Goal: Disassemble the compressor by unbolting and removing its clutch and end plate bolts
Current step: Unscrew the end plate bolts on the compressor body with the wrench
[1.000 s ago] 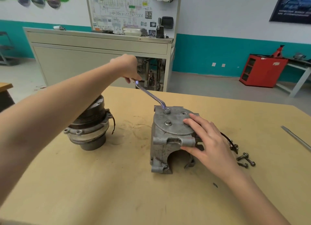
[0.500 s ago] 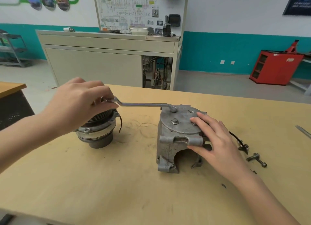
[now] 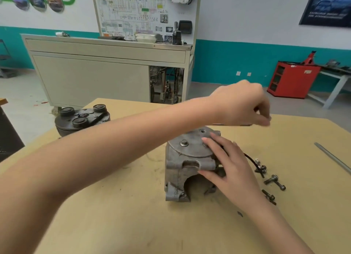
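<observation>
Swung clear across since half a second ago, the left hand [image 3: 245, 103] is now up and to the right behind the compressor [image 3: 180, 170], where before it was out by the clutch [image 3: 81, 119] with the wrench handle pointing left; its forearm now crosses in front of the housing's top left edge. From the head view, its fingers are curled downward and bunched together on the wrench [image 3: 233, 124], of which only a thin blurred sliver shows beneath the hand. The compressor stands upright near the middle of the wooden table [image 3: 123, 215], end plate [image 3: 191, 149] facing up, with one bolt [image 3: 184, 142] seated in the plate. The right hand [image 3: 229, 166] rests on the housing, fingers straight and slightly spread on the plate, thumb against the bracket at the front. The clutch sits well apart at the table's far left corner. Loose bolts [image 3: 274, 181] lie on the table just right of the right hand, near a black wire [image 3: 250, 159]. A metal bar [image 3: 332, 157] lies at the far right edge. Behind the table stands a beige cabinet [image 3: 91, 79].
</observation>
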A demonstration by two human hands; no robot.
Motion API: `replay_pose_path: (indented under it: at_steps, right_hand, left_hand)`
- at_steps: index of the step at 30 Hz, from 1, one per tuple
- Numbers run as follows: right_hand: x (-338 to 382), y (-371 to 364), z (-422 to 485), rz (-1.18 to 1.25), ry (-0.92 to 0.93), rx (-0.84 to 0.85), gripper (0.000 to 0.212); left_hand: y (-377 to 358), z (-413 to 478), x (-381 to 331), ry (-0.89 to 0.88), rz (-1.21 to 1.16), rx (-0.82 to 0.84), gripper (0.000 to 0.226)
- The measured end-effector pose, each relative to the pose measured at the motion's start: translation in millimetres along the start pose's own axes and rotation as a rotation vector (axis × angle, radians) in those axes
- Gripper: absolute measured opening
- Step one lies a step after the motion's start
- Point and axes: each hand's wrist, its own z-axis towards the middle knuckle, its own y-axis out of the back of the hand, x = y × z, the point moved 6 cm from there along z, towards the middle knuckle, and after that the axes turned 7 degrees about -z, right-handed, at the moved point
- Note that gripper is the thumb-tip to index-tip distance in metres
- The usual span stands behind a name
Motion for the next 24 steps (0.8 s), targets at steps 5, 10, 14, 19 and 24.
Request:
replay_pose_path:
  at_steps: [5, 10, 14, 19, 24]
  right_hand:
    - [7.6, 11.0, 1.6, -0.225, 0.043, -0.049, 0.064]
    - [6.7, 18.6, 0.2, -0.177, 0.042, -0.030, 0.063]
    - [0.1, 30.4, -14.0, -0.233, 0.021, -0.075, 0.063]
    - [-10.2, 37.4, -26.9, -0.233, -0.046, -0.120, 0.063]
    - [-12.2, 34.4, -28.5, -0.225, -0.079, -0.135, 0.064]
  left_hand:
    - [-8.3, 42.3, 70.5, 0.231, 0.090, -0.078, 0.026]
    - [0.4, 40.0, 116.6, 0.335, 0.186, -0.142, 0.029]
    - [4.9, 27.0, 153.3, 0.477, 0.214, -0.135, 0.028]
    - [16.0, -43.1, 196.9, 0.741, 0.164, -0.160, 0.033]
    - [38.3, -149.8, 172.5, 0.796, 0.181, -0.277, 0.032]
